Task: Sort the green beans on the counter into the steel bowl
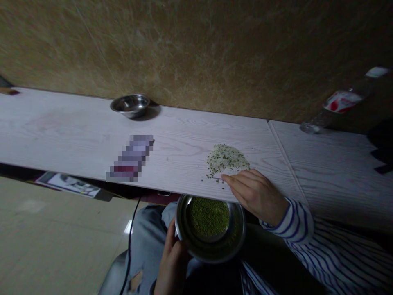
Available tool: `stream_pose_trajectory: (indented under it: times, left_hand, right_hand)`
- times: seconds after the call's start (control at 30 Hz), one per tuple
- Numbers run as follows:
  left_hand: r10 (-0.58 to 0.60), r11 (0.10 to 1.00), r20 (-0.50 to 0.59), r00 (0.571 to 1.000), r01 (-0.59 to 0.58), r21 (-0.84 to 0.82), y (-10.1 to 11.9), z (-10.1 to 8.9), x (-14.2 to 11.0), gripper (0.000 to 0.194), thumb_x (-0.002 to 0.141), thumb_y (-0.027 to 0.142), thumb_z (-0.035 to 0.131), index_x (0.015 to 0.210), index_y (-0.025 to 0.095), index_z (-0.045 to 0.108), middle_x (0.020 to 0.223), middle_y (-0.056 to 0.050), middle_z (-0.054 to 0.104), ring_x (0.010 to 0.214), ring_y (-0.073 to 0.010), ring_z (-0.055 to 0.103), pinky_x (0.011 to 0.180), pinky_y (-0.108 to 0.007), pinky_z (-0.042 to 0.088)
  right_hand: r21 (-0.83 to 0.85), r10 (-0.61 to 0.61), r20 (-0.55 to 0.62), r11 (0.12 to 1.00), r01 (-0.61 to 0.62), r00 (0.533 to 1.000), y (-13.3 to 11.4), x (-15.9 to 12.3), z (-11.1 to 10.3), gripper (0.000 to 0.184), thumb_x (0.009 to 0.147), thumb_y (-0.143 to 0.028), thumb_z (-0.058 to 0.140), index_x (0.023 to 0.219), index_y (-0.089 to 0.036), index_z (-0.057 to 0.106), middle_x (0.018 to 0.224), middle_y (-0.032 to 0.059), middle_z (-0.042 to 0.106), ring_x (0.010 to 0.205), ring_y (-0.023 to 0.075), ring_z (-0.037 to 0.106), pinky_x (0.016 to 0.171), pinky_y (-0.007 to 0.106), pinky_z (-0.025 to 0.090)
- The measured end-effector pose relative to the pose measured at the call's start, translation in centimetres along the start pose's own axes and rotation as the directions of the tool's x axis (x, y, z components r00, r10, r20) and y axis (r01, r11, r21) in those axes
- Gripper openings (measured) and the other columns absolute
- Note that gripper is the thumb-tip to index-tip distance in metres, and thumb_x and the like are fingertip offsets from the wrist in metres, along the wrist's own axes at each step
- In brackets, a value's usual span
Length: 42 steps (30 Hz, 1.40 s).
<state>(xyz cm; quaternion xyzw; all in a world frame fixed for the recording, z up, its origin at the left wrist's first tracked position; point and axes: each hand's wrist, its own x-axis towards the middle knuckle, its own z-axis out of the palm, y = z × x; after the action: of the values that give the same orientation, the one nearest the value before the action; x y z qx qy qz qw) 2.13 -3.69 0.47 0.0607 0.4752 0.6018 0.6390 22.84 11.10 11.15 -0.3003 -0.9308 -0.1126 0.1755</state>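
Note:
A steel bowl [211,254] rests over my lap, below the table's front edge. Green mung beans [208,216] cover its bottom. My left hand [173,256] grips the bowl by its left rim. On the table lies a loose pile of white rice grains mixed with mung beans [227,157], a few beans scattered at its near side. My right hand [256,192] is at the near right edge of this pile, thumb and fingers drawn together in a pinch. What lies between those fingertips is too small to make out.
A second steel bowl [130,105] stands left of the pile, near the wall. A blurred-out flat object [132,157] lies on the pale wooden table [181,131]. At the right, a clear plastic bottle [340,100] stands by the wall. A black cable [131,241] hangs beside my leg.

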Motion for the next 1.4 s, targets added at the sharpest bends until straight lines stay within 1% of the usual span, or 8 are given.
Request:
stream_pose_trajectory:
  times: [0.17, 0.33, 0.47, 0.7, 0.83, 1.0, 1.27, 1.4]
  left_hand:
    - [-0.023, 1.0, -0.004, 1.0, 0.022, -0.004, 0.0, -0.3, 0.1, 0.086, 0.071, 0.025, 0.074, 0.153, 0.029, 0.048, 0.133, -0.011, 0.072, 0.119, -0.0362, 0.066, 0.097, -0.046, 0.054]
    - [-0.029, 1.0, -0.034, 0.999, 0.029, -0.01, 0.1, -0.2, -0.1, 0.087, 0.072, 0.022, 0.07, 0.156, 0.026, 0.045, 0.13, -0.012, 0.072, 0.116, -0.0341, 0.067, 0.102, -0.045, 0.051]
    - [-0.009, 1.0, -0.048, 0.999, 0.008, -0.008, 0.1, -0.4, 0.0, 0.082, 0.073, 0.02, 0.069, 0.153, 0.028, 0.051, 0.131, -0.009, 0.073, 0.118, -0.0316, 0.066, 0.102, -0.042, 0.051]
    - [0.006, 1.0, -0.037, 0.999, -0.006, -0.001, 0.1, -0.5, 0.2, 0.076, 0.071, 0.022, 0.073, 0.145, 0.031, 0.06, 0.129, -0.007, 0.074, 0.114, -0.0321, 0.068, 0.097, -0.042, 0.054]
    - [-0.006, 1.0, -0.04, 0.999, 0.006, 0.0, 0.1, -0.6, 0.2, 0.077, 0.069, 0.023, 0.075, 0.145, 0.032, 0.061, 0.128, -0.007, 0.075, 0.114, -0.0331, 0.068, 0.092, -0.041, 0.056]
    - [0.007, 1.0, -0.022, 1.0, -0.007, 0.002, 0.0, -0.9, 0.3, 0.076, 0.072, 0.02, 0.07, 0.146, 0.031, 0.058, 0.133, -0.006, 0.072, 0.117, -0.0316, 0.067, 0.091, -0.04, 0.056]
    - [0.012, 0.999, -0.072, 0.997, -0.014, -0.03, 0.5, 0.1, -0.3, 0.076, 0.07, 0.022, 0.072, 0.144, 0.03, 0.061, 0.127, -0.006, 0.074, 0.12, -0.0327, 0.065, 0.099, -0.043, 0.053]
    - [-0.005, 0.999, -0.072, 0.997, 0.003, -0.035, 0.7, 0.3, -0.5, 0.079, 0.072, 0.021, 0.072, 0.149, 0.028, 0.056, 0.129, -0.008, 0.073, 0.124, -0.0329, 0.062, 0.103, -0.043, 0.051]
  right_hand:
    - [0.0, 0.023, -0.014, 1.0, -0.023, 1.0, -0.1, 0.2, -0.2, 0.026, 0.099, -0.006, 0.052, 0.117, -0.007, 0.071, 0.091, 0.0094, 0.079, 0.079, 0.0208, 0.069, 0.072, 0.036, 0.047]
    - [-0.032, 0.037, 0.013, 0.999, -0.036, 0.999, 0.5, 0.7, 0.3, 0.027, 0.1, -0.007, 0.052, 0.12, -0.009, 0.071, 0.091, 0.009, 0.08, 0.079, 0.0204, 0.069, 0.072, 0.035, 0.047]
    - [-0.011, 0.003, 0.022, 1.0, -0.003, 1.0, 0.2, 0.7, 0.2, 0.028, 0.099, -0.007, 0.053, 0.12, -0.01, 0.071, 0.094, 0.0086, 0.08, 0.082, 0.0208, 0.07, 0.074, 0.036, 0.047]
    - [0.005, -0.003, 0.01, 1.0, 0.002, 1.0, 0.3, 0.3, -0.2, 0.028, 0.1, -0.007, 0.051, 0.119, -0.01, 0.072, 0.094, 0.0096, 0.081, 0.082, 0.0202, 0.07, 0.072, 0.035, 0.046]
    - [-0.004, 0.008, 0.029, 1.0, -0.008, 1.0, 0.4, 0.5, 0.1, 0.029, 0.1, -0.007, 0.052, 0.121, -0.01, 0.072, 0.094, 0.0092, 0.081, 0.083, 0.0201, 0.07, 0.073, 0.035, 0.046]
    - [0.025, -0.02, 0.012, 0.999, 0.02, 1.0, -0.2, 0.4, -0.1, 0.026, 0.099, -0.007, 0.054, 0.117, -0.01, 0.073, 0.092, 0.0084, 0.08, 0.08, 0.0193, 0.07, 0.071, 0.035, 0.044]
    - [0.013, 0.007, 0.004, 1.0, -0.007, 1.0, 0.1, 0.7, 0.2, 0.028, 0.099, -0.006, 0.053, 0.118, -0.009, 0.072, 0.094, 0.0083, 0.081, 0.081, 0.0206, 0.07, 0.072, 0.036, 0.046]
    - [0.043, -0.007, 0.0, 0.999, 0.007, 1.0, -0.2, 0.8, 0.3, 0.026, 0.099, -0.007, 0.054, 0.117, -0.009, 0.072, 0.093, 0.0081, 0.08, 0.081, 0.021, 0.071, 0.072, 0.036, 0.046]
